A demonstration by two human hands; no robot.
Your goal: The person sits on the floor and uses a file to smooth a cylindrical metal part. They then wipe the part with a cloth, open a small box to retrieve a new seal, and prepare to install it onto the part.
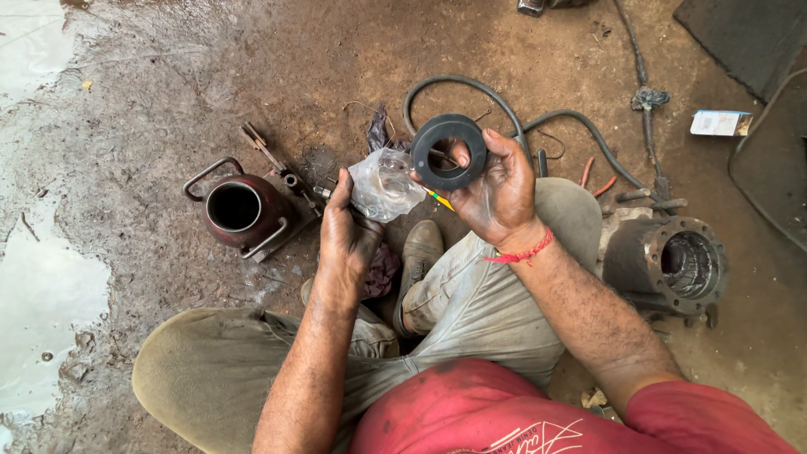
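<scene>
While the right hand (496,189) grips the black ring (449,152), the left hand (349,227) pinches a clear plastic bag (385,185), perhaps empty; steady grip helps.

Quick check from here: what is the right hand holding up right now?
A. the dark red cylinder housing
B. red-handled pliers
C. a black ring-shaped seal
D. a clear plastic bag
C: the right hand grips a black ring-shaped seal by its rim, while the clear plastic bag is in the left hand.
</scene>
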